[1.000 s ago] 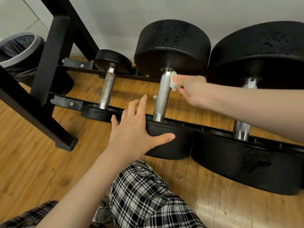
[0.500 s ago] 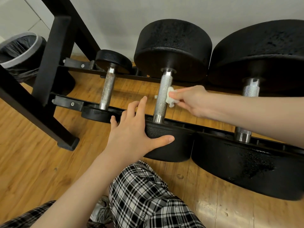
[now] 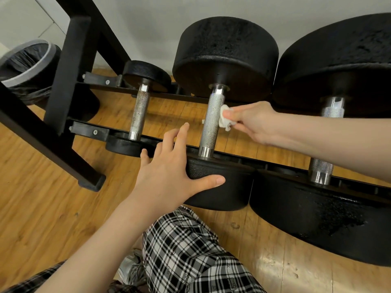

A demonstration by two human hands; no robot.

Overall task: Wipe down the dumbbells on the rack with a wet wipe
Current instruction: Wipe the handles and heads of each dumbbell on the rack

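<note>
I hold the wet wipe (image 3: 226,119) bunched in a pinch between the fingertips of my right hand (image 3: 257,121), pressed against the right side of the knurled handle (image 3: 211,123) of the middle dumbbell (image 3: 224,60), roughly at mid-length. Bunching the wipe gives a firm pad that can reach into the knurling. My left hand (image 3: 167,176) rests flat with fingers spread and straight over the near head (image 3: 220,187) of the same dumbbell, thumb laid along its front edge; this grip clamps nothing and, in my judgement, serves to stop the dumbbell rolling on the rack (image 3: 69,77) under wiping pressure. The dumbbell sits across the rack rails, between a small dumbbell (image 3: 139,115) to its left and a large dumbbell (image 3: 330,115) to its right, each close beside it. I judge the current step to be handle wiping; the heads show no visible moisture.
</note>
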